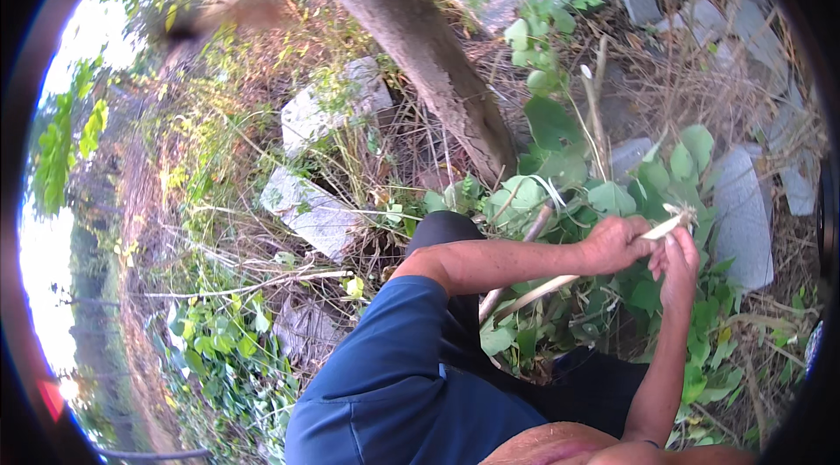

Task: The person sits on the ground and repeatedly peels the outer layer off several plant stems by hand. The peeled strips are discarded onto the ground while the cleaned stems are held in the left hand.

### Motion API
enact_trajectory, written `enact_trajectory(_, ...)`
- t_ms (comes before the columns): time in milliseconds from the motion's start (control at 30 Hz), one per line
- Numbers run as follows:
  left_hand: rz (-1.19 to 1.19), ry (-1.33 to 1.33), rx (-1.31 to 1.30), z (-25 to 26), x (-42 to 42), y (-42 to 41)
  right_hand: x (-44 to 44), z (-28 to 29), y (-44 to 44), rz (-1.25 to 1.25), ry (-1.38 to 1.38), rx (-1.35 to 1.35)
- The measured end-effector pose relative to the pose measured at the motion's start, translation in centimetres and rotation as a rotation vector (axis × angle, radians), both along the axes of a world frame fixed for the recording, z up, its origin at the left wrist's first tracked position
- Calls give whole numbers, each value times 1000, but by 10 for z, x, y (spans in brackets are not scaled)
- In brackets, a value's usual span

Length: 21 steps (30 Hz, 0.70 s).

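Note:
My left hand (pixel 613 245) is closed around a pale, peeled plant stem (pixel 663 227) near its frayed upper end. At that frayed end, the fingers of my right hand (pixel 676 255) pinch the stem or its fibres. A long pale length, seemingly of the same stem (pixel 541 291), slants down to the left below my left forearm, over the green leaves. Thin whitish peeled strips (pixel 550 189) lie on the leaves to the left of my hands. A brownish stick (pixel 538 222) passes behind my left forearm.
A thick leaning tree trunk (pixel 426 65) rises in front of me. Broad-leaved vines (pixel 610 199) cover the ground around my hands. Grey stone slabs stand at the right (pixel 741 215) and at the left (pixel 312 212). A cut upright branch (pixel 596 104) sticks up beyond my hands.

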<state>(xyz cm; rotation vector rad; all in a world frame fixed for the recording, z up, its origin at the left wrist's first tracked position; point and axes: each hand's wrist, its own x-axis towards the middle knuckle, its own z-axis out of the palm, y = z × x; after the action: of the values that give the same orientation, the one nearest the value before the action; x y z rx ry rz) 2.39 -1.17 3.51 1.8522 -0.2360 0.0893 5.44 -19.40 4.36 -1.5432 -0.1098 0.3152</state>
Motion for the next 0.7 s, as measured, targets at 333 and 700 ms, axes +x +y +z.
enact_trajectory(333,17,-7,54,-3,-1,12,9,-5,3,46,42,-9)
enact_trajectory(700,87,-50,34,13,12,18,-10,-11,35,222,203,-219)
